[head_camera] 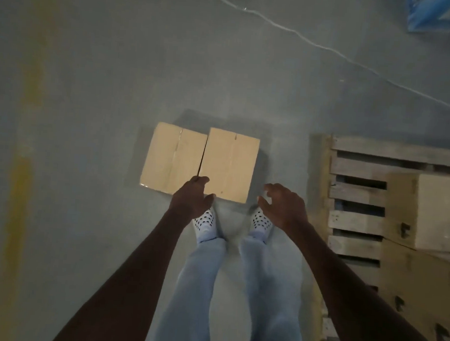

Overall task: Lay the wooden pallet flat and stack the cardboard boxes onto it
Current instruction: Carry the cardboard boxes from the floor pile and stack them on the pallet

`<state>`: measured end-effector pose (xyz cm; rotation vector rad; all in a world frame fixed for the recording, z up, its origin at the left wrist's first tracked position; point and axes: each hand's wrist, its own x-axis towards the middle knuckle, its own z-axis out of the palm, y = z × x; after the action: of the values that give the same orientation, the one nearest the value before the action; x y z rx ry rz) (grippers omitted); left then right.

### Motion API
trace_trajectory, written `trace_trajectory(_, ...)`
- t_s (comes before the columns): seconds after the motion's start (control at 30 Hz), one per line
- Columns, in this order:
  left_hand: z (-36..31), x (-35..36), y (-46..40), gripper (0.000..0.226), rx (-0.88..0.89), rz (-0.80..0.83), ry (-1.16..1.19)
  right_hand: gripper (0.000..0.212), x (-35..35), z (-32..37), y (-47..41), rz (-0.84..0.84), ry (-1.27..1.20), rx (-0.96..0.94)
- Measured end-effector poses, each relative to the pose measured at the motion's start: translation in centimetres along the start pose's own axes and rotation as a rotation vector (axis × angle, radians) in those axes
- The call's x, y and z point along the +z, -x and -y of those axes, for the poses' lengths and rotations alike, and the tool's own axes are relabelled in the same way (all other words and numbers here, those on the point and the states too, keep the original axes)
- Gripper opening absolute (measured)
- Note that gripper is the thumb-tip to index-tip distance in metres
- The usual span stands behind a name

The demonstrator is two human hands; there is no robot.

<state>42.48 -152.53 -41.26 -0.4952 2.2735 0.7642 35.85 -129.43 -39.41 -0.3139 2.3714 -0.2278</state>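
Note:
Two tan cardboard boxes stand side by side on the grey floor just ahead of my feet: a left box (172, 157) and a right box (229, 164), their sides touching. My left hand (191, 197) hangs over the near edge where the two boxes meet, fingers apart, holding nothing. My right hand (282, 205) hovers open off the right box's near right corner, fingers curled, apart from it. The wooden pallet (355, 190) lies flat on the floor at the right. On it rest a cardboard box (428, 211) and a second box (420, 293) nearer to me.
A yellow painted line (24, 156) runs down the floor at the left. A thin white cord (320, 45) crosses the floor diagonally at the back. Something blue (439, 15) sits in the top right corner. My feet in white dotted socks (205, 222) stand right behind the boxes.

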Motion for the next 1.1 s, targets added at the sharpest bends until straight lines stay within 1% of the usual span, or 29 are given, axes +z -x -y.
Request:
trace_trajectory(0.1,3.7,4.4,-7.7,0.063,-0.087,0.066,0.001,0.043,5.3,-1.5,-7.4,0.055,0.015,-0.014)
trace_trajectory(0.17,6.0,7.6,-12.9,0.067,-0.143,0.099,0.013,0.046,8.9,-2.6,-11.8,0.066,0.030,-0.019)
trace_trajectory(0.23,8.1,10.9,-17.5,0.070,-0.174,0.106,0.016,0.049,12.7,-3.8,-15.8,0.053,0.009,-0.016)
trace_trajectory(0.33,10.6,15.7,-22.3,0.073,-0.204,0.070,0.056,0.055,18.1,-5.6,-20.7,0.011,-0.067,0.029)
trace_trajectory(0.4,12.2,18.7,-24.0,0.079,-0.258,0.023,0.110,0.063,21.2,-6.7,-23.0,-0.012,-0.129,0.100)
trace_trajectory(0.47,13.3,21.5,-24.9,0.089,-0.304,-0.029,0.139,0.072,23.7,-7.5,-24.6,-0.011,-0.228,0.192)
trace_trajectory(0.53,13.6,23.3,-25.3,0.101,-0.296,-0.081,0.078,0.079,25.7,-7.9,-25.4,0.012,-0.351,0.258)
trace_trajectory(0.57,13.4,23.8,-25.4,0.107,-0.297,-0.105,0.044,0.079,26.4,-7.9,-25.5,0.016,-0.423,0.272)
trace_trajectory(0.63,13.0,24.7,-25.7,0.113,-0.324,-0.161,0.047,0.081,28.1,-8.1,-25.5,0.012,-0.531,0.281)
trace_trajectory(0.73,12.3,25.7,-25.9,0.117,-0.335,-0.260,0.094,0.091,29.6,-8.3,-25.5,-0.015,-0.600,0.295)
trace_trajectory(0.8,12.2,25.5,-26.4,0.117,-0.358,-0.313,0.192,0.089,29.6,-8.2,-25.6,-0.030,-0.616,0.302)
trace_trajectory(0.9,13.1,23.9,-27.0,0.100,-0.384,-0.377,0.461,0.081,29.2,-8.2,-25.9,-0.030,-0.632,0.305)
trace_trajectory(0.93,13.5,23.6,-27.0,0.094,-0.362,-0.364,0.509,0.079,29.0,-8.4,-26.0,-0.044,-0.637,0.308)
trace_trajectory(1.03,13.6,23.6,-26.4,0.081,-0.288,-0.226,0.548,0.075,28.0,-9.6,-25.9,-0.128,-0.659,0.356)
trace_trajectory(1.1,13.3,24.3,-26.4,0.082,-0.283,-0.168,0.606,0.060,27.5,-10.8,-26.2,-0.169,-0.687,0.354)
